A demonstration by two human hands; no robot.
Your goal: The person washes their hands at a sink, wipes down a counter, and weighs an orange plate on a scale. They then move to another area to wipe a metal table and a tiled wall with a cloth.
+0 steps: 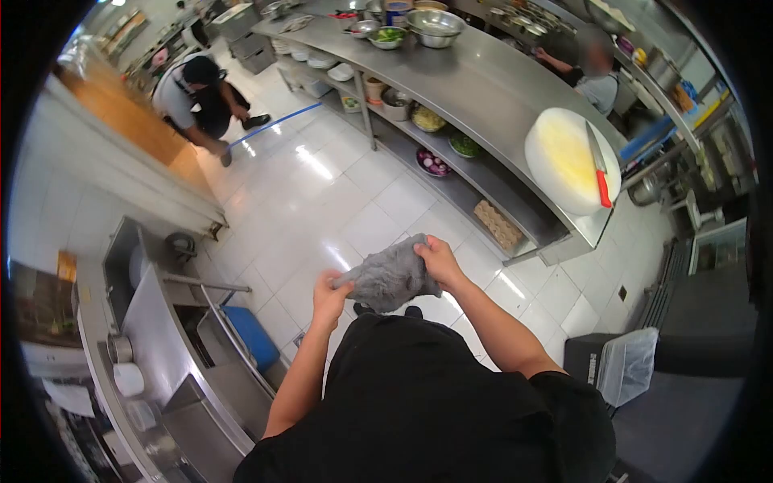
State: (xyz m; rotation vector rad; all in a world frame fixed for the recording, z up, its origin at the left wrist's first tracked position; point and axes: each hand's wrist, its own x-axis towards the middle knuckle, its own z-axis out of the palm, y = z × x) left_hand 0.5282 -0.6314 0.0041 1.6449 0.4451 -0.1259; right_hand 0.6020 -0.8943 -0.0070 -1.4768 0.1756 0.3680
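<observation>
A grey cloth (390, 276) is stretched between my two hands in front of my body, above the tiled floor. My left hand (328, 296) is closed on its left corner, the thumb pressing on top. At the upper right edge of the cloth, my right hand (437, 262) grips it with the thumb across the fabric. The cloth looks crumpled and sags a little in the middle. My shoes show just below it.
A steel counter (483, 72) runs along the right, with bowls on its shelves. A red-handled knife (598, 165) lies on a round white cutting board (560, 153). One person (201, 101) crouches at the left; another (592, 76) stands behind the counter. A steel sink (197, 410) is lower left.
</observation>
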